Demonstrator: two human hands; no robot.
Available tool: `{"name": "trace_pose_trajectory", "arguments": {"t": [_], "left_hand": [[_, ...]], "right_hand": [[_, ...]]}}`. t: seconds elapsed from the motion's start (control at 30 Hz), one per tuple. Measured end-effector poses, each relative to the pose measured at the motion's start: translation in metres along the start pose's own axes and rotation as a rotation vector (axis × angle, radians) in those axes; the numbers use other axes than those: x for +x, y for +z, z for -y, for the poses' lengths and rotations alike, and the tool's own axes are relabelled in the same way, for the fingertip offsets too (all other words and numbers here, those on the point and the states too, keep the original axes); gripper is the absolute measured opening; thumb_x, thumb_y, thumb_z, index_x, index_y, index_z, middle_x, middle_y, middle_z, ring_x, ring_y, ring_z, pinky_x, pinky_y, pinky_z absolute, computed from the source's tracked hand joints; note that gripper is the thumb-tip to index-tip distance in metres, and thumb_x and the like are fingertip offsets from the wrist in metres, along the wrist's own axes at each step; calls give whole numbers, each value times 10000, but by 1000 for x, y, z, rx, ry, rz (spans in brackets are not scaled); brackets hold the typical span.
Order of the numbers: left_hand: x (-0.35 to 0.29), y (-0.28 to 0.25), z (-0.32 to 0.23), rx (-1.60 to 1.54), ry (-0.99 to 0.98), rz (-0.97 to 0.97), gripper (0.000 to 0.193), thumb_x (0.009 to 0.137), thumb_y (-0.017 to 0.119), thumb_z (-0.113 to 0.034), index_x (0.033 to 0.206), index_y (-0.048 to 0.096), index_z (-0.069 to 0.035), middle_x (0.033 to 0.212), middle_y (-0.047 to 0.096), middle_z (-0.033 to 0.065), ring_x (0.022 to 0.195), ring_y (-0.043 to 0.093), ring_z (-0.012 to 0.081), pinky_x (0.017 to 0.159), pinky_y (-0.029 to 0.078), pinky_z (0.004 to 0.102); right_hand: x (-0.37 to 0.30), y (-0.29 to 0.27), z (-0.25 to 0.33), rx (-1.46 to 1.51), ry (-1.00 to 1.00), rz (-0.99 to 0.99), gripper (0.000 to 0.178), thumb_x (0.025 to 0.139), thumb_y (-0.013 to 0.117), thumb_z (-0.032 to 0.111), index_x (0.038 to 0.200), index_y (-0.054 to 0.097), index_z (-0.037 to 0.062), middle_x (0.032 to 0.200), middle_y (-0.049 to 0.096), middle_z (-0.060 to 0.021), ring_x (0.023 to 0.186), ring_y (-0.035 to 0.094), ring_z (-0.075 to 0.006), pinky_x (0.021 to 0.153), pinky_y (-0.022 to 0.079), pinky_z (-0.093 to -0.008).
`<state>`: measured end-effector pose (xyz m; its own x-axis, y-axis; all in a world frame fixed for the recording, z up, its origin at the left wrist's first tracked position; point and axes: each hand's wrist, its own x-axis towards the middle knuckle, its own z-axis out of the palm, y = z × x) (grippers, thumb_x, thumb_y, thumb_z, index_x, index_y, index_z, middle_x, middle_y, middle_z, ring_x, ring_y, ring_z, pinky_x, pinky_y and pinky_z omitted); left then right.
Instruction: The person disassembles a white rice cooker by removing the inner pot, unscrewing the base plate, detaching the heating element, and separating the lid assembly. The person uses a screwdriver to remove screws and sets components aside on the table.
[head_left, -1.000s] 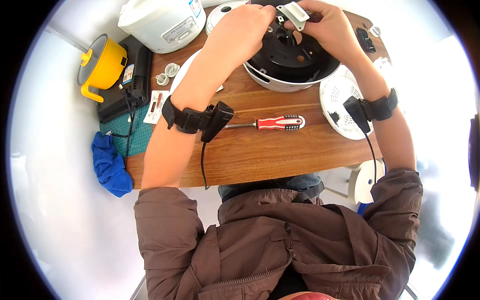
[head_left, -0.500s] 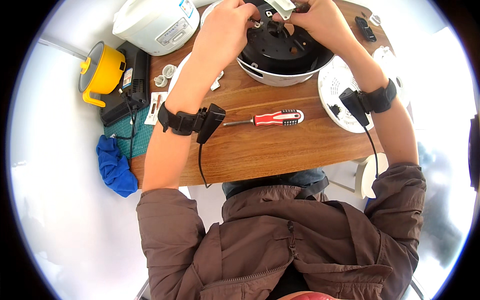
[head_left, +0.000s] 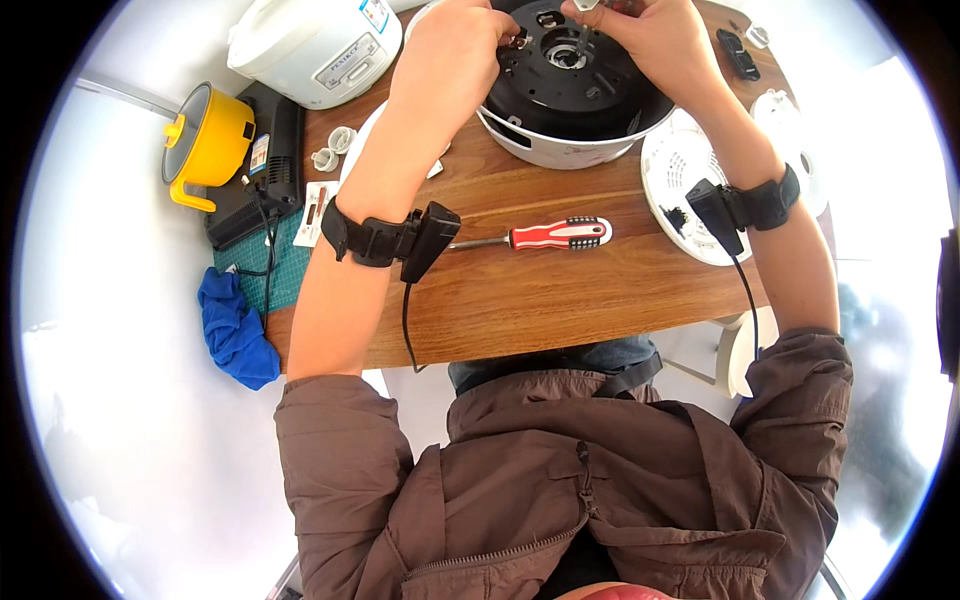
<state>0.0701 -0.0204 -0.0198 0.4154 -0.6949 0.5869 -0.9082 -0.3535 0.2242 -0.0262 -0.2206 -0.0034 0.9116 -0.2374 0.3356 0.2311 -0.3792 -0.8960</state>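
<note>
A round appliance body (head_left: 560, 152) with a white shell and a black metal underside (head_left: 545, 90) sits at the far edge of the view. My left hand (head_left: 447, 62) is over its left side, fingers pinched on a small shiny metal piece (head_left: 521, 40). Above its right side, my right hand (head_left: 668, 38) is closed on a pale plastic part (head_left: 586, 5), mostly cut off by the frame's top. Below that part, something narrow and blurred hangs over the round central opening (head_left: 568, 58). On the table nearer me lies a red-and-white screwdriver (head_left: 560, 234).
A white perforated cover (head_left: 668, 165) lies to the right, under my forearm. At left are a white rice cooker (head_left: 312, 58), a yellow pot (head_left: 213, 135) on a black device, a green mat (head_left: 288, 255) and a blue cloth (head_left: 235, 335). A black clip-like object (head_left: 738, 55) is far right.
My right hand has moved slightly up and right, taking the pale part with it, so more of the black underside shows. My left hand stays at nearly the same place.
</note>
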Motion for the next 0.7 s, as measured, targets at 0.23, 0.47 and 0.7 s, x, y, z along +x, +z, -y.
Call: {"name": "trace_pose_trajectory", "arguments": {"t": [0.23, 0.47, 0.7], "left_hand": [[2, 1, 1, 18, 8, 28, 172, 809, 644, 5, 927, 768, 27, 940, 699, 241, 918, 687, 416, 803, 546, 467], [6, -10, 4, 0, -72, 146, 124, 822, 666, -26, 894, 756, 21, 911, 695, 243, 897, 692, 412, 779, 548, 465], [9, -14, 8, -70, 30, 98, 116, 827, 708, -61, 909, 744, 13, 909, 696, 231, 883, 683, 417, 773, 544, 468]], "right_hand": [[0, 1, -3, 145, -58, 27, 245, 901, 703, -44, 1147, 707, -47, 987, 748, -58, 888, 679, -98, 777, 560, -267], [1, 10, 16, 92, -4, 102, 256, 911, 688, -48, 1166, 706, -45, 988, 752, -54, 895, 685, -104, 785, 556, -258], [11, 11, -3, 197, 16, 115, 273, 904, 672, -62, 1174, 706, -42, 977, 759, -56, 875, 684, -96, 762, 544, -247]]}}
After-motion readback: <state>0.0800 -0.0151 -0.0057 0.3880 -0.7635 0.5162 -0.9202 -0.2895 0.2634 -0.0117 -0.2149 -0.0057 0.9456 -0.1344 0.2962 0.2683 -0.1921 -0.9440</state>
